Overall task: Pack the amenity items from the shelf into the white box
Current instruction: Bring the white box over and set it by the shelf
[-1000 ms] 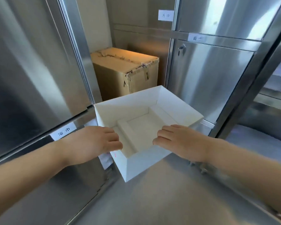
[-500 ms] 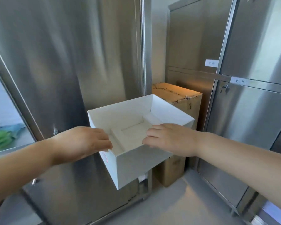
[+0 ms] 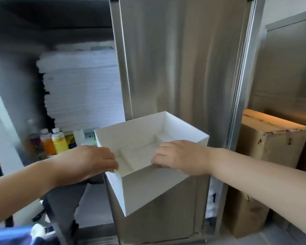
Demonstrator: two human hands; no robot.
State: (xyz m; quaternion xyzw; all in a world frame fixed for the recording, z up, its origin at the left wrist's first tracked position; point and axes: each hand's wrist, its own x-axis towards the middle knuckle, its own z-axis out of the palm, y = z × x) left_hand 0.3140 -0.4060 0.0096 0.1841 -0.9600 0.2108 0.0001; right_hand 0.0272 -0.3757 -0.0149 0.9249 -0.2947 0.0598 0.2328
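Note:
I hold an open white box (image 3: 148,188) in the air at mid frame, its inside bare apart from folded white dividers. My left hand (image 3: 88,161) grips its near left rim and my right hand (image 3: 178,156) grips its near right rim, fingers curled over the edge. Behind the box's left side an open steel shelf (image 3: 42,156) carries small bottles of orange and yellow liquid (image 3: 59,142), a pale bottle and blurred packets. The shelf's right end is hidden by the box.
A tall stack of folded white cloth (image 3: 81,89) fills the shelf space above the bottles. A steel cabinet panel (image 3: 182,59) stands straight ahead. A taped cardboard carton (image 3: 265,156) sits on the floor at right. Dark and blue items lie at bottom left.
My view has swung left while both hands keep hold of the box. The open shelf with bottles and white cloth has come into sight; the carton has shifted to the right edge.

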